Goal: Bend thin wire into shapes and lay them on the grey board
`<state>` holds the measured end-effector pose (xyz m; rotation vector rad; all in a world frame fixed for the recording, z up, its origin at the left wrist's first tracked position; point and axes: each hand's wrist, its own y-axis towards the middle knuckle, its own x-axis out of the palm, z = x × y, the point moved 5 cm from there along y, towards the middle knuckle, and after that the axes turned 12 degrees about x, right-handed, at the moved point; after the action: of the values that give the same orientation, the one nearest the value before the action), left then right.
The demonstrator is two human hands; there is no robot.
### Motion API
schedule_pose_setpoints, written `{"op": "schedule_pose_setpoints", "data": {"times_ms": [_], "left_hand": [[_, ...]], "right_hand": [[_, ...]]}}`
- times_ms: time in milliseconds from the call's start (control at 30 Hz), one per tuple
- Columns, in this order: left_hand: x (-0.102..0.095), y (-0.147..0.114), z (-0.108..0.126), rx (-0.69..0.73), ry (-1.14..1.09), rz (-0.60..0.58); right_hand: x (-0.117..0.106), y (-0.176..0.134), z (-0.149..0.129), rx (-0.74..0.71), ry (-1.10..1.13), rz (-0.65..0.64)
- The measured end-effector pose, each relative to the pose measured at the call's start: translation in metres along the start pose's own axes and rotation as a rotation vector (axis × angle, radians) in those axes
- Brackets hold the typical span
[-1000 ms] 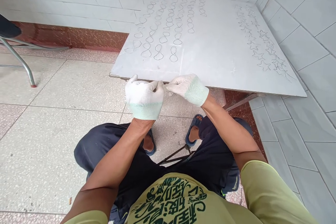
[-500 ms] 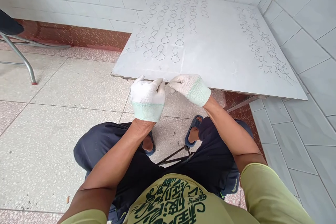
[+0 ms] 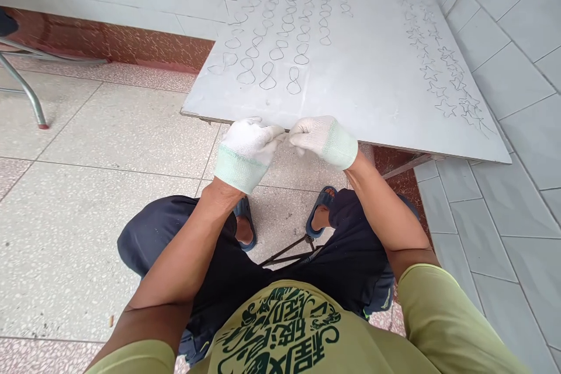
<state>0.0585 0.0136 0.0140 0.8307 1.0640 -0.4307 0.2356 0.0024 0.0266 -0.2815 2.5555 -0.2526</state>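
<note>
My left hand (image 3: 252,143), in a white knit glove with a pale green cuff, is closed at the front edge of the white board (image 3: 363,99). Close beside it, my right hand (image 3: 318,135) wears a matching glove, with thumb and fingers pinched together. The fingertips of both hands nearly meet, and whatever they pinch is too small to make out. Beyond them on the board lie rows of thin wire figure-eight shapes (image 3: 293,80). Wire star shapes (image 3: 446,107) lie in rows at the right.
White tiled walls border the board at the back and right. A metal chair leg (image 3: 33,96) stands on the speckled floor (image 3: 109,187) at left. Below the board are a slanted support (image 3: 405,165) and a dark folding stand (image 3: 291,251) between my feet.
My left hand has turned, its fingers now pointing more to the right, toward the right hand. Both hands stay close together at the board's edge. The view has shifted slightly.
</note>
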Motion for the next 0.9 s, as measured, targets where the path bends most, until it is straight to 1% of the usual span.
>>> {"op": "schedule_pose_setpoints", "data": {"times_ms": [67,133,233,300,333,400,467,567,667,833,900], "left_hand": [[-0.002,0.000,0.002,0.060,-0.012,-0.085],[-0.003,-0.001,0.006,0.123,0.020,-0.160],[-0.002,-0.003,0.012,0.214,0.082,-0.283],[-0.001,-0.005,0.014,0.229,0.076,-0.347],[0.000,-0.005,0.014,0.217,0.076,-0.355],[-0.001,-0.005,0.012,0.162,0.109,-0.318],[-0.001,-0.005,0.009,0.115,0.173,-0.235],[0.001,-0.006,0.009,0.112,0.199,-0.145],[0.002,-0.006,0.010,0.124,0.161,-0.118],[-0.005,-0.004,0.011,0.071,0.102,-0.092],[-0.007,-0.003,0.012,0.071,0.091,-0.090]], "right_hand": [[0.000,0.002,0.002,0.020,0.067,-0.036],[0.001,0.004,0.006,0.051,0.115,-0.104],[0.007,0.009,0.013,0.078,0.173,-0.282],[0.009,0.012,0.017,0.044,0.213,-0.383],[0.009,0.013,0.018,0.020,0.228,-0.415],[0.009,0.016,0.021,-0.008,0.240,-0.450],[0.008,0.018,0.024,-0.007,0.248,-0.466],[0.009,0.018,0.023,-0.011,0.256,-0.466],[0.010,0.017,0.020,-0.009,0.256,-0.421],[0.007,0.015,0.019,0.053,0.276,-0.318],[0.006,0.015,0.018,0.067,0.268,-0.297]]}}
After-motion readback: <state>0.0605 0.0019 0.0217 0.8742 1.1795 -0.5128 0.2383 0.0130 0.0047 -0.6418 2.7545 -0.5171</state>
